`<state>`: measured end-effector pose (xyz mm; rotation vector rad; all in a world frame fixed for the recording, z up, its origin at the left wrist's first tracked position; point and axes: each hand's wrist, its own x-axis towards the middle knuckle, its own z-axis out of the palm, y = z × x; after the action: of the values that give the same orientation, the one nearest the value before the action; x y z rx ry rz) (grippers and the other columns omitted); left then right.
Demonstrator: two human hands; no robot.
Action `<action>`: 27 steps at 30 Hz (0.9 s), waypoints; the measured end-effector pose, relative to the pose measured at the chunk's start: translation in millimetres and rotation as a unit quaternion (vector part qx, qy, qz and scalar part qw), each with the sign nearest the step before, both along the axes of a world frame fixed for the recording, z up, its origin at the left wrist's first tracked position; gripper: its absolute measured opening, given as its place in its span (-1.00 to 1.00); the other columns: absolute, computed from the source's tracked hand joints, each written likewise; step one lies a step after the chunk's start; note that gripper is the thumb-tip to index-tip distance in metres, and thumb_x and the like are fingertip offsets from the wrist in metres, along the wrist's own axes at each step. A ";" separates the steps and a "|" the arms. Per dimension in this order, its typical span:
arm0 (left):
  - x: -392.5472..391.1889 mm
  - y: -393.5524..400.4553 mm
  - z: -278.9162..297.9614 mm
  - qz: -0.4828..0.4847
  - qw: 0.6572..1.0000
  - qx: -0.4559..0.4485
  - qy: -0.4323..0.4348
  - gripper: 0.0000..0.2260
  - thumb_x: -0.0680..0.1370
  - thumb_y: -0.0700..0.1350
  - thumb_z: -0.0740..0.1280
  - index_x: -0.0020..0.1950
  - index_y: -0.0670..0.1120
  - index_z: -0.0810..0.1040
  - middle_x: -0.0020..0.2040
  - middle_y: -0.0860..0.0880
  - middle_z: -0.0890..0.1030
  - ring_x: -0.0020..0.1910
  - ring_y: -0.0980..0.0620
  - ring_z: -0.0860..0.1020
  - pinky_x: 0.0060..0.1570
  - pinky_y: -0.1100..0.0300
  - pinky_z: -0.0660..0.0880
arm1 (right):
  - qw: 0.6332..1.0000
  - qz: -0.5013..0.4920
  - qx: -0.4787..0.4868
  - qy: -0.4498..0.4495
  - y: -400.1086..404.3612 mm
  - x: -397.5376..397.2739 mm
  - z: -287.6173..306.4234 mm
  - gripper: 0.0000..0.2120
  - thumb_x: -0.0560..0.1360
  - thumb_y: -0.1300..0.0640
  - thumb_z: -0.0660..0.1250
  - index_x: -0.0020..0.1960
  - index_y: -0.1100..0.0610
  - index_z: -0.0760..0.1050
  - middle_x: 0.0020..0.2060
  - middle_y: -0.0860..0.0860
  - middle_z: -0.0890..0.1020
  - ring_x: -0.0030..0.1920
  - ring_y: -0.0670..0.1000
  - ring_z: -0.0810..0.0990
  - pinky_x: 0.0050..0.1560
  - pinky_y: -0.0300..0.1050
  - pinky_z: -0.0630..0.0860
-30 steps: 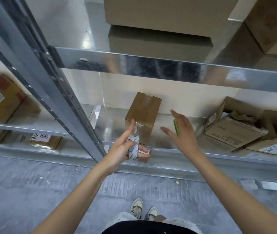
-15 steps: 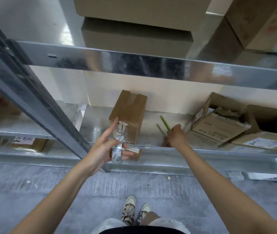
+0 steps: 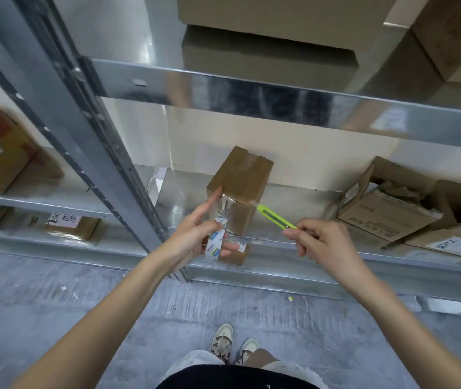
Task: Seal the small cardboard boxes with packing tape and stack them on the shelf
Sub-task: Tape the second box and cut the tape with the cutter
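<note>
Brown cardboard makes the small box [image 3: 239, 189], which stands on the shiny metal shelf [image 3: 302, 203], near its front edge. Its sides are flat and smooth, and see-through tape [image 3: 225, 204] shines across the top and runs down the front corner. The tape is crinkly where it stretches from the box to the roll of tape [image 3: 214, 242].

The left hand [image 3: 195, 237] holds the roll, with fingers curled through the ring and the first finger straight, its tip touching the box's corner. The roll is white with small blue marks; much of it is hidden by the fingers.

The right hand [image 3: 322, 240] pinches a thin, bright green cutter [image 3: 275, 218] by one end. Its other end points at the box and sits just beside the corner. I cannot tell if a blade is out.

Under the left hand lies another small brown box [image 3: 235, 252] on a lower shelf, mostly covered. To the right sits a torn open box [image 3: 386, 211] with ragged flaps; the printing on it is hard to read. Big boxes above are cut off at the top. The floor [image 3: 41, 304] is grey and scratched.
</note>
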<state>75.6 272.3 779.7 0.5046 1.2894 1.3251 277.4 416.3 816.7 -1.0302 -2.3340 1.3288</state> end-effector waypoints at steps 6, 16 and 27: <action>-1.0 -1.3 1.3 -0.009 1.000 -0.004 0.003 -0.39 0.59 -0.34 0.12 0.43 0.32 0.22 -0.23 -0.17 0.61 -0.03 -0.31 0.63 -0.03 -0.04 0.61 | 0.973 0.088 0.193 -0.095 -7.1 -34.5 29.1 -0.68 0.49 -0.09 0.35 -0.34 0.09 0.53 -0.56 -0.04 0.33 -0.45 -0.01 0.28 -0.33 -0.02 0.29; -14.3 -1.5 -0.5 -0.042 0.999 -0.014 -0.015 -0.41 0.60 -0.31 0.13 0.41 0.34 0.25 -0.28 -0.15 0.55 -0.08 -0.28 0.64 -0.05 -0.03 0.61 | 0.906 0.177 0.308 -0.230 -9.6 -81.7 51.7 -0.63 0.55 -0.13 0.24 -0.10 0.17 0.58 -0.29 0.04 0.52 -0.21 0.07 0.44 -0.34 -0.07 0.18; -15.5 1.8 1.2 -0.038 0.999 -0.032 -0.003 -0.39 0.57 -0.32 0.17 0.38 0.36 0.29 -0.17 -0.21 0.49 -0.09 -0.31 0.63 -0.11 -0.02 0.63 | 0.840 0.228 0.402 -0.286 -17.1 -98.9 59.6 -0.76 0.59 0.01 0.20 -0.20 0.10 0.39 -0.41 -0.01 0.29 -0.24 0.11 0.39 -0.29 -0.11 0.22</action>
<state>60.1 274.1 780.9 0.4997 1.2906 1.2181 178.5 399.2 876.3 -0.6376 -3.2418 -0.0328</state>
